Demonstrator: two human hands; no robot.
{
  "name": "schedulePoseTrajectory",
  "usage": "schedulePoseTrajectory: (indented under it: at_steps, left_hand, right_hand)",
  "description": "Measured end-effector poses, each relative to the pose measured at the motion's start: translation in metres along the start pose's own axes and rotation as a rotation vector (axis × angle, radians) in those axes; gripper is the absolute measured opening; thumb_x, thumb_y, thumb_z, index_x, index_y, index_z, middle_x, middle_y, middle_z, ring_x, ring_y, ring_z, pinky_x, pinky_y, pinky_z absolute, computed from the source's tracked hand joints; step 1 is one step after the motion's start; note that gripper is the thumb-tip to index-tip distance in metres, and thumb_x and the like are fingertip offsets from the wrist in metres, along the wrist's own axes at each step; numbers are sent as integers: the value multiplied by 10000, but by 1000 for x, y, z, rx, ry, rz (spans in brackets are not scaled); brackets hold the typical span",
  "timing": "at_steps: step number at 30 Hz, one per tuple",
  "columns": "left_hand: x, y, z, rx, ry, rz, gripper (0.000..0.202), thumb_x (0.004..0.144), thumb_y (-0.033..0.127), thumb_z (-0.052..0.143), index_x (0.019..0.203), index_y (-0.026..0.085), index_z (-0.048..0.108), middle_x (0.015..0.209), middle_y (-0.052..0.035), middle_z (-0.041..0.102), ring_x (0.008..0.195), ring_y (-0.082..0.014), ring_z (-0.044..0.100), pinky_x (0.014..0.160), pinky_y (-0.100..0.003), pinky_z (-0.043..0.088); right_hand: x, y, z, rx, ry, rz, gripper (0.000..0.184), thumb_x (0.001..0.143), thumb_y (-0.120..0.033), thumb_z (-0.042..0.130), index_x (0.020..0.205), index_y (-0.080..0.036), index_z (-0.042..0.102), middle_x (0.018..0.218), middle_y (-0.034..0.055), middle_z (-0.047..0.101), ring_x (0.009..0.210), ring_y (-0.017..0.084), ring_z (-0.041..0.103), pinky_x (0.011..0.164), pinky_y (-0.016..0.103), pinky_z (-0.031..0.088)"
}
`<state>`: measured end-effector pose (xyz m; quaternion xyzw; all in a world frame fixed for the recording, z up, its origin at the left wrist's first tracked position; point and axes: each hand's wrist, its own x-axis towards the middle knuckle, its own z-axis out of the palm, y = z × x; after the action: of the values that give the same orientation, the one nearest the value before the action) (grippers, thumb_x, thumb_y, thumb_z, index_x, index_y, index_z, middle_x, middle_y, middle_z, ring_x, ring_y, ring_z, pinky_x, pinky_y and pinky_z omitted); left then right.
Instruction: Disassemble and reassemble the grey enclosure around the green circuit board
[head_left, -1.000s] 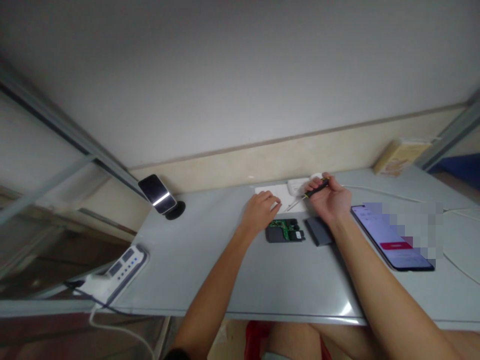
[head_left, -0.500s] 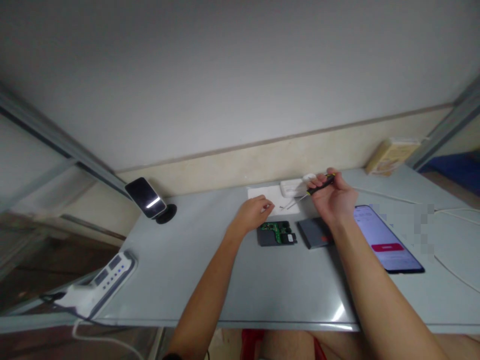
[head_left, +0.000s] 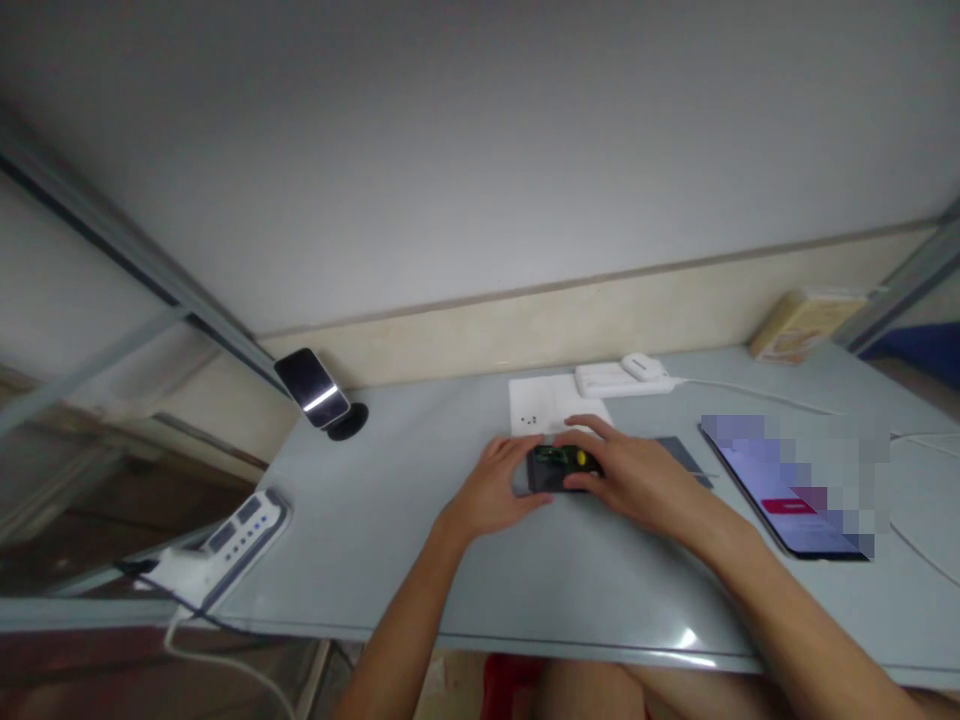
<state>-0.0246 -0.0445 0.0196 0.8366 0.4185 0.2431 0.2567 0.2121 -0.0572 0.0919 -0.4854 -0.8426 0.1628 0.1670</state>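
Note:
A dark, flat case with a green circuit board [head_left: 553,472] lies on the table between my hands. My left hand [head_left: 496,487] is closed on its left end, fingers at the far edge and thumb at the near edge. In my right hand [head_left: 634,470] is a screwdriver [head_left: 581,458]; its yellow-tipped handle shows between thumb and fingers, and its thin shaft sticks out to the right. The fingers of that hand also reach the case's right side, partly hiding it. Beneath the right hand, a grey flat cover [head_left: 684,458] is partly hidden.
White paper [head_left: 551,400] with several tiny dark screws lies behind the case. Further back are a white box-like device [head_left: 611,380] and a cable. A large phone [head_left: 780,500] lies at right, a phone on a stand [head_left: 311,388] at left, and a power strip [head_left: 236,545] at front left.
My right hand has come down from above the paper to the case, turning the screwdriver back into the palm. My left hand has moved from the paper's edge onto the case's left end.

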Motion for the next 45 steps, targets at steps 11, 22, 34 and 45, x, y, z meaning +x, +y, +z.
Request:
schedulePoseTrajectory:
  at_steps: [11,22,34,45]
  left_hand:
    - [-2,-5,1,-90,79,-64,750,755,257,840,1427,228,506,1324,-83,610,1250,-257,509,1139,-456,420]
    - [-6,-11,4,-69,148,-19,683,806,202,773,1429,233,495,1322,-95,590,1265,-249,506,1149,-461,409]
    - [-8,-6,4,-19,186,28,609,836,227,737,1401,223,512,1348,-91,600,1280,-249,505,1155,-477,406]
    - [-10,-6,6,-1,212,1,594,843,279,751,1390,218,527,1325,-93,617,1264,-245,523,1133,-459,436]
  right_hand:
    - [-20,9,-2,-167,-88,104,422,853,-251,656,1273,-276,621,1347,81,658,944,282,740,793,383,548]
    - [-75,-18,18,-191,-211,71,341,874,-187,631,1200,-280,654,1489,64,559,946,270,757,784,392,591]
    - [-75,-15,47,-365,231,468,428,1017,-277,341,1356,-174,580,1496,159,532,848,269,766,628,407,618]
    - [-56,-9,58,-396,197,359,496,957,-196,422,1431,-254,553,1535,82,516,840,228,769,642,356,628]
